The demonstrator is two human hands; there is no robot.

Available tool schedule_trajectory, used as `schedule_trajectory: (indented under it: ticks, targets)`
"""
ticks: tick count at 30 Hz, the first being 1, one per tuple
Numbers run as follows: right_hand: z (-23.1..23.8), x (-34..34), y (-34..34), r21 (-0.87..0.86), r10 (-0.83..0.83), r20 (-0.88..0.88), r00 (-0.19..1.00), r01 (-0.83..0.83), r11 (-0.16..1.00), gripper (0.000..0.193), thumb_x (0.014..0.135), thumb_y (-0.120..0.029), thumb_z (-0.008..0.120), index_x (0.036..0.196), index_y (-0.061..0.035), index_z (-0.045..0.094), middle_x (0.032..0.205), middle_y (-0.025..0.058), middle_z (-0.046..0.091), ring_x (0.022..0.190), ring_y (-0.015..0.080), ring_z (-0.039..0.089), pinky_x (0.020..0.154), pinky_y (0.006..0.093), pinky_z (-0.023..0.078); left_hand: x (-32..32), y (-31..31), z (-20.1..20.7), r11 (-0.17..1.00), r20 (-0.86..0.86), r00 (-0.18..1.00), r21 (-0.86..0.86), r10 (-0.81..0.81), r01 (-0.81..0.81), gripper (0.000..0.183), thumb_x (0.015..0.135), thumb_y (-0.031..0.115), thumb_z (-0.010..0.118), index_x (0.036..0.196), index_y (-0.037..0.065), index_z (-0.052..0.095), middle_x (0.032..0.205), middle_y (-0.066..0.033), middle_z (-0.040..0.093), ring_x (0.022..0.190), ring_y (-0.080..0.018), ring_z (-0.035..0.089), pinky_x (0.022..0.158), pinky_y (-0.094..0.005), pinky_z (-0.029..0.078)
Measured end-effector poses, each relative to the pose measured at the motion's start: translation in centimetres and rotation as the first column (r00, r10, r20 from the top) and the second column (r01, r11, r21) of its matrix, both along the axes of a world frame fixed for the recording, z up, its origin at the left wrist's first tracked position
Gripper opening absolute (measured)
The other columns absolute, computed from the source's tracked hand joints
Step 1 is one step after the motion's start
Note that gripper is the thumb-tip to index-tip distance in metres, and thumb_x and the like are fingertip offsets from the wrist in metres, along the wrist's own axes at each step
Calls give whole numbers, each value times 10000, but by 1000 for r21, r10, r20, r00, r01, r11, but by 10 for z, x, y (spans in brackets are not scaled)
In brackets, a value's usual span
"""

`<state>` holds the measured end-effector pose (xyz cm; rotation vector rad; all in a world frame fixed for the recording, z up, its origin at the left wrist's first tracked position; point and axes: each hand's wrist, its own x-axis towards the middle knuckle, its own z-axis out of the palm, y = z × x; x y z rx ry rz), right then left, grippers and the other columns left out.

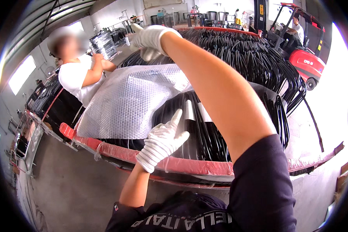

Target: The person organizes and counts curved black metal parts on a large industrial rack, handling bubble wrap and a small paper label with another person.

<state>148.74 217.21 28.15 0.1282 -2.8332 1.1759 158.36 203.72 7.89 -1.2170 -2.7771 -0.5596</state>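
Your right arm (220,89) juts out, right hand (151,40) and left hand (163,138) released; bubble wrap (123,98) covers rack (197,167) left side, black loops (239,50) rightward bare.

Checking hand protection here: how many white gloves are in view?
2: one on the left hand, by the near edge of the bubble wrap; one on the right hand, near the top of the picture. Others may be hidden.

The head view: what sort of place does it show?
Probably a factory or warehouse: a red forklift at the right, piled black looped pieces, and bubble wrap over some of them.
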Motion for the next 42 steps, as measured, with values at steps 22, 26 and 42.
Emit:
schedule_trajectory:
  ticks: [22, 26, 42]
  targets:
    - [-237, 275, 48, 396, -148, -329, 933, 279, 875, 440, 891, -422, 602, 1120, -46, 598, 750, 100, 663, 650, 255, 653, 648, 390, 514, 42, 12, -54, 929, -262, 932, 205, -251, 308, 296, 861, 357, 686, 1019, 108, 706, 747, -54, 714, 529, -203, 642, 527, -312, 519]
    - [-230, 271, 45, 275, -193, -258, 947, 263, 925, 397, 871, -374, 632, 1055, -23, 652, 721, 139, 663, 679, 299, 650, 654, 400, 504, 41, 6, -57, 961, -257, 941, 111, -220, 255, 286, 870, 320, 684, 1014, 74, 713, 717, -84, 705, 560, -202, 662, 557, -313, 532]
    - [-239, 261, 54, 379, -80, -295, 952, 193, 905, 349, 896, -373, 576, 961, -45, 675, 868, 105, 679, 807, 292, 662, 743, 388, 537, 39, 17, -48, 926, -125, 961, 260, -248, 273, 328, 885, 315, 658, 1057, 39, 693, 942, -138, 714, 841, -276, 696, 766, -348, 551]
